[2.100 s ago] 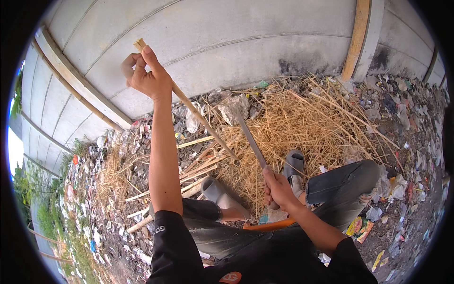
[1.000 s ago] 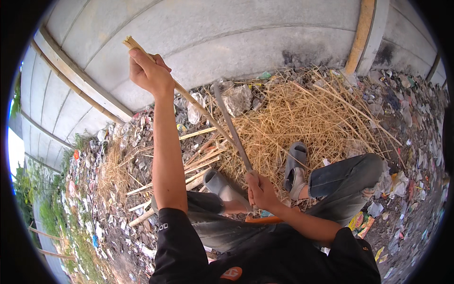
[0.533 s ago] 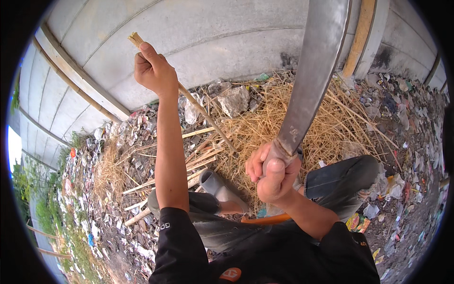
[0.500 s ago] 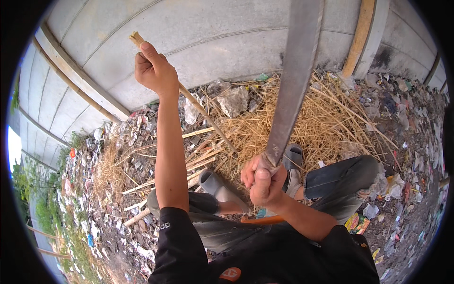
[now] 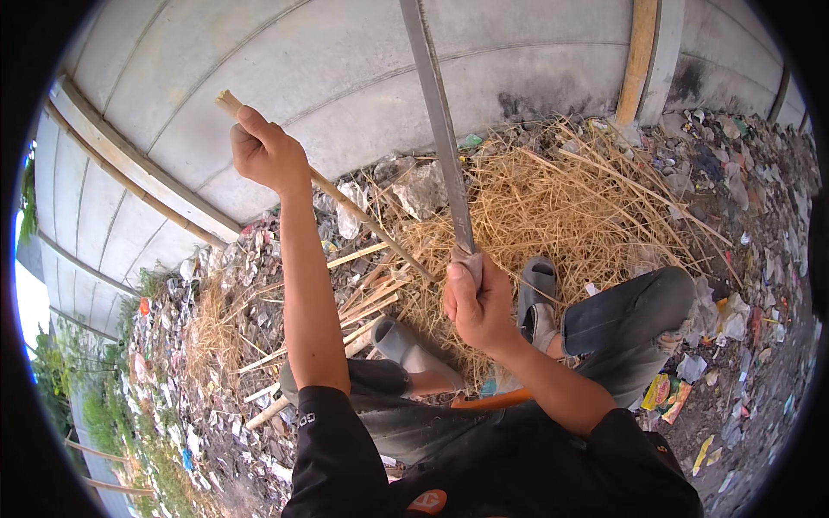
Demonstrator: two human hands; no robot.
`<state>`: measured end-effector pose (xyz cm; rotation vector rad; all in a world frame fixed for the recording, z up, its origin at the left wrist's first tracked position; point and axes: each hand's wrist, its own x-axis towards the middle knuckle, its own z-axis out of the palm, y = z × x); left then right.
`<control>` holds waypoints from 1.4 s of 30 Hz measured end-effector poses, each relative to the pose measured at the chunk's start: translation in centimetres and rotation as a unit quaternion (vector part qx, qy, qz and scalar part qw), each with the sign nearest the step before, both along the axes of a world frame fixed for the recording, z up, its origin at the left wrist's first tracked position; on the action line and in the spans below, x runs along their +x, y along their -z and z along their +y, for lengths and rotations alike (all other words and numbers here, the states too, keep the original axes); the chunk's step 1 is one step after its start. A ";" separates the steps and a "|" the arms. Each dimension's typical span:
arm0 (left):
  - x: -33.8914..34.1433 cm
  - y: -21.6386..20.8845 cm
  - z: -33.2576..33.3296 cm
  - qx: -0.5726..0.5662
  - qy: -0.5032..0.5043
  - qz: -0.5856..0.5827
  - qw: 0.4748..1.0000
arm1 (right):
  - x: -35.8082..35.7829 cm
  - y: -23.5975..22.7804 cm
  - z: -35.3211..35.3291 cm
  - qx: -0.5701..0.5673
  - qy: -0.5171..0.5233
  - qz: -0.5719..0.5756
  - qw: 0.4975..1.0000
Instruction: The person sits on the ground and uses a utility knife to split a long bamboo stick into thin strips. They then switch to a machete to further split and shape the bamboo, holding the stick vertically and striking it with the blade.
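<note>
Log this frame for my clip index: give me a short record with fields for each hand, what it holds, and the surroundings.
left hand: raised, gripping the upper end of a bamboo stick that slants down toward the ground
right hand: fist closed on the handle of a long blade, which points up and away
posture: seated, grey shoes visible
ground: dry straw pile, split bamboo strips, scattered litter
backdrop: concrete wall
</note>
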<state>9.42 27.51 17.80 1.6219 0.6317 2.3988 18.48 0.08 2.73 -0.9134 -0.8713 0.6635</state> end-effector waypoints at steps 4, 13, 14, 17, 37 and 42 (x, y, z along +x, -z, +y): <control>1.1 -0.4 0.7 0.022 -0.002 0.020 1.000 | -4.2 13.2 -0.8 -0.062 0.039 -0.072 0.995; -1.3 0.1 0.5 0.004 -0.027 0.004 1.000 | -0.5 17.1 -1.7 -0.292 0.010 -0.129 0.948; -1.5 0.1 0.8 -0.009 -0.026 0.006 1.000 | 0.0 14.9 -0.6 -0.236 0.011 -0.087 0.968; -1.8 0.2 1.8 0.003 -0.044 0.010 0.999 | -0.6 11.0 0.8 -0.104 0.007 0.019 0.994; -6.1 -6.4 -6.0 -0.053 0.000 -0.006 0.999 | -3.3 22.6 -5.9 -0.462 -0.120 0.093 0.874; -4.1 -8.4 -8.9 -0.037 0.024 0.024 0.999 | -3.0 17.6 -6.0 -0.413 -0.093 0.197 0.885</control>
